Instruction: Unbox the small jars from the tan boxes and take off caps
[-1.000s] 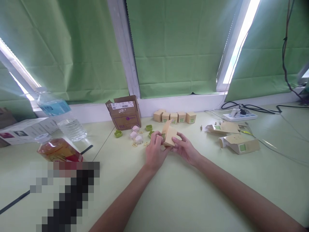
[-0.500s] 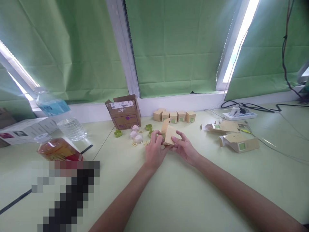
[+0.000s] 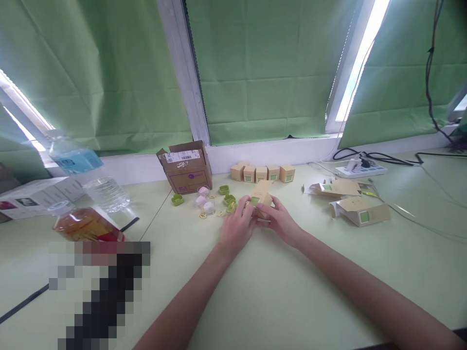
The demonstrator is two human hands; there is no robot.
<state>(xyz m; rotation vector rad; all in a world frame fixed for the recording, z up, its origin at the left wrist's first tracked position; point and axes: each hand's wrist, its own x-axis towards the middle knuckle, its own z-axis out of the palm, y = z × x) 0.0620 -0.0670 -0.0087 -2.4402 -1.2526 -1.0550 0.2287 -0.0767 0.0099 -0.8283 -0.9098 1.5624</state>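
Observation:
Between my two hands is a small tan cardboard box (image 3: pixel 263 190) with a green window and a raised flap, partly covered by fingers. My left hand (image 3: pixel 238 224) grips its left side with curled fingers. On the box's right side, my right hand (image 3: pixel 280 219) holds on, thumb over the front. Just left of the hands lie several green clover-shaped pieces (image 3: pixel 229 200), pinkish-white round pieces in clear covers (image 3: pixel 207 207) and small yellow loops (image 3: pixel 203 215). Behind the hands stand several closed tan boxes (image 3: pixel 261 173) in a row.
At the right lie flattened tan boxes (image 3: pixel 365 214), with a power strip (image 3: pixel 361 170) and cables behind. An open brown carton (image 3: pixel 187 170) stands by the wall. At the left are a water bottle (image 3: pixel 105 193), an amber drink bottle (image 3: pixel 85 224) and a white box (image 3: pixel 38 197).
The box in my hands has turned, so its green window now faces me and its flap points up and back. My fingers have shifted around it.

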